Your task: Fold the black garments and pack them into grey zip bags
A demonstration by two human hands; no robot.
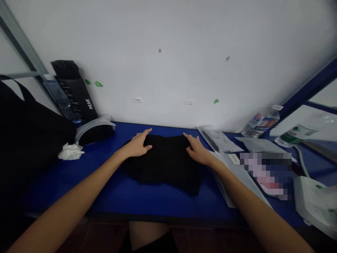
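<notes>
A black garment [168, 161] lies spread on the blue tabletop [110, 196] in front of me. Its exact kind is hard to tell; the lower edge is uneven and dips toward the right. At its upper left edge rests my left hand [137, 144], fingers stretched forward and thumb apart on the cloth. My right hand [197, 149] touches the upper right edge, its fingers extended and thumb pointing inward. Neither hand grips the fabric visibly.
On the left are a black bag [31, 140], crumpled tissue [71, 151], a black PEAK package [76, 95] and a clear bottle [59, 95]. On the right are plastic packets [219, 140], water bottles [262, 123] and a white power strip [314, 200]. A white wall [171, 77] stands behind.
</notes>
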